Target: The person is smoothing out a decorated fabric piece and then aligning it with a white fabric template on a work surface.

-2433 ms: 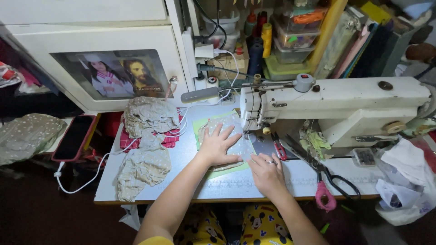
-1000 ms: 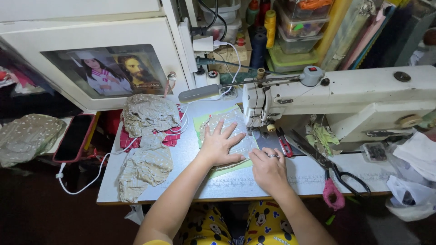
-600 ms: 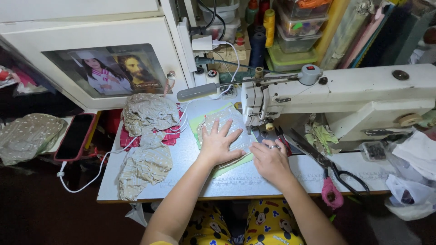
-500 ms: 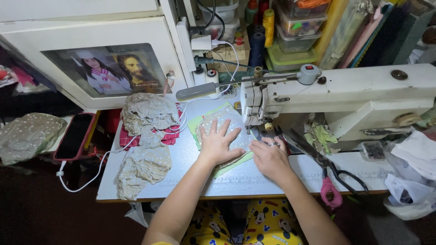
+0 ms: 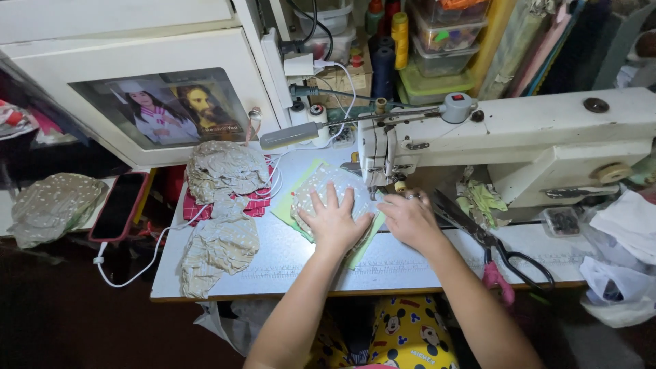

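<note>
My left hand lies flat with spread fingers on a rounded piece of dotted beige fabric that rests on a light green piece. My right hand presses the fabric's right edge, just in front of the presser foot of the white sewing machine. The needle area itself is partly hidden by the machine head. Both hands rest on the fabric; neither grips it.
A pile of beige fabric pieces on a red checked cloth lies left on the grey table. Pink-handled scissors lie to the right. A phone with a white cable, thread spools and plastic boxes stand around.
Both hands have slid away from me toward the machine head, pushing the fabric further under the presser foot. The view has shifted slightly.
</note>
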